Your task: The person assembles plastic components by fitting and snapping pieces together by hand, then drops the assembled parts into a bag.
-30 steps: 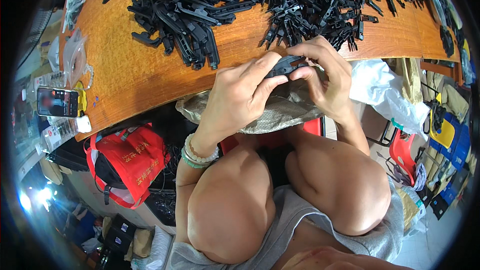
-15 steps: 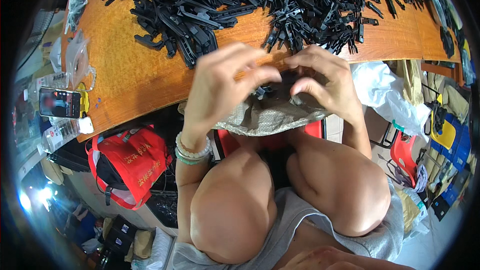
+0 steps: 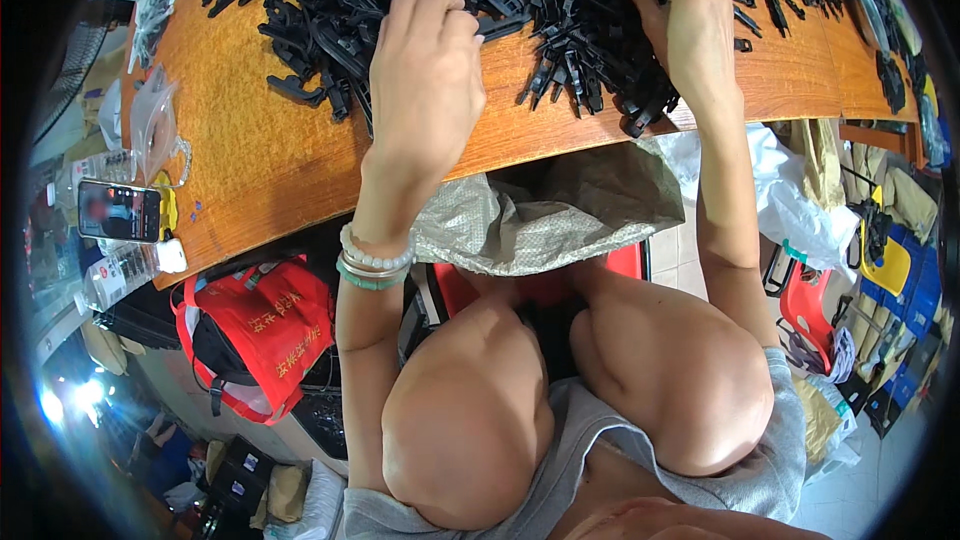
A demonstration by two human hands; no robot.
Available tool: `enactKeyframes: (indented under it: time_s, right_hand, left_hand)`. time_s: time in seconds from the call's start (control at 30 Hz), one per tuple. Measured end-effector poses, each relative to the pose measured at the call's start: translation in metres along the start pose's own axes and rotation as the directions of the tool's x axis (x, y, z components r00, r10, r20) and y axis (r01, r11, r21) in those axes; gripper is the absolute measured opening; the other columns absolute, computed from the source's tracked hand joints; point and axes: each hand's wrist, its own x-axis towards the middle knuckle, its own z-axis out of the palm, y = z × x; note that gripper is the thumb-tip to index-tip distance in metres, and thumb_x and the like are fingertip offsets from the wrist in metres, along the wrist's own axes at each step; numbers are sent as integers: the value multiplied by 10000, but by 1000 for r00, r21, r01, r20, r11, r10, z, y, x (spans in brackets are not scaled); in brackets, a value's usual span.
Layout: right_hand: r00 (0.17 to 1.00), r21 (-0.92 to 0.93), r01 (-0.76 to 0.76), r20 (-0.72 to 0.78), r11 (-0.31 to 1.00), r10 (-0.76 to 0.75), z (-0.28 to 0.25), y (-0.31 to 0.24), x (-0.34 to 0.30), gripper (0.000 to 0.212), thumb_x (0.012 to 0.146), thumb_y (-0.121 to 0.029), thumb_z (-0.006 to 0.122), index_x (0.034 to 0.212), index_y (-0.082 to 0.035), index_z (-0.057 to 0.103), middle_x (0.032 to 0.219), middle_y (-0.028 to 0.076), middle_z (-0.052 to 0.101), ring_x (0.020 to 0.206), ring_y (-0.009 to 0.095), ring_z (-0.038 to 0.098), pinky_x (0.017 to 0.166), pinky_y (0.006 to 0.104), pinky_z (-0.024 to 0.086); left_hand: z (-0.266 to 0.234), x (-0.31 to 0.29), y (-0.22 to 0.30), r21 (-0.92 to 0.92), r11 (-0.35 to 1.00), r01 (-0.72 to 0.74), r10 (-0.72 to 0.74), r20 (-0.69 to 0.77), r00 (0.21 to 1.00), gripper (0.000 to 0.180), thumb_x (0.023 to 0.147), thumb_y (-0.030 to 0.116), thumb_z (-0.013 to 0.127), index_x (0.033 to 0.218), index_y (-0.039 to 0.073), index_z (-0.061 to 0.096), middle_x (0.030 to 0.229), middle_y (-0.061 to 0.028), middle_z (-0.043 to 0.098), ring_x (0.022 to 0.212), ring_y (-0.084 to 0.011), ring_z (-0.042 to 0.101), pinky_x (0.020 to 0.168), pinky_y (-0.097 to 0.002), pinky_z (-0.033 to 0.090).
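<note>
Two heaps of black plastic parts lie on the wooden table (image 3: 290, 160): long channel-like pieces (image 3: 320, 40) on the left and smaller slim pieces (image 3: 575, 50) on the right. My left hand (image 3: 425, 80) rests over the near edge of the long pieces, back up; its fingertips are hidden. At the right heap, my right hand (image 3: 695, 25) has its thumb and forefinger apart among the small pieces, with no held part visible. Below the table edge, a greyish woven sack (image 3: 560, 230) hangs open above my knees; its inside is dark.
A phone (image 3: 120, 210) and a plastic bottle (image 3: 125, 270) are at the left table edge. Below them sits a red bag (image 3: 270, 335). White plastic sheeting (image 3: 790, 190) hangs right of the sack, near a red chair (image 3: 808, 315).
Both hands have moved from above the sack out to the heaps, the left up and the right up and rightward. More of the sack's mouth shows.
</note>
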Motion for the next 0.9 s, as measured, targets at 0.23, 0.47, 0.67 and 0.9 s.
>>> enactKeyframes:
  time_s: [0.23,0.47,0.67,0.9]
  right_hand:
    - [968,593,-151,-72,791,239,-10,-7,-18,213,768,-1,670,960,-76,619,888,72,572,776,202,555,689,263,447]
    - [918,916,-390,395,95,-29,-15,-25,-52,169,811,56,607,976,47,644,910,111,639,744,126,631,686,213,506]
    - [953,879,-272,301,392,-15,-15,-34,-59,136,778,96,602,894,55,660,886,91,609,713,120,612,656,222,518]
    - [940,913,-340,326,226,95,-12,-36,-70,151,763,35,654,913,53,652,908,105,604,729,139,610,657,235,511]
  left_hand:
    - [-12,-15,17,-873,-111,474,-482,464,743,207,879,47,556,1032,-89,526,912,-168,632,789,-187,632,729,-268,493]
    - [-17,-13,26,-777,-242,581,-223,628,746,292,926,67,457,1141,-124,506,915,-194,634,751,-213,631,669,-309,501]
    - [-15,-17,40,-807,-120,578,-317,583,748,239,896,58,546,1047,-127,555,828,-162,650,704,-197,660,620,-272,534]
    - [-12,-27,45,-790,509,342,-245,247,937,326,784,35,671,1069,-80,563,835,-182,662,738,-222,678,625,-297,504]
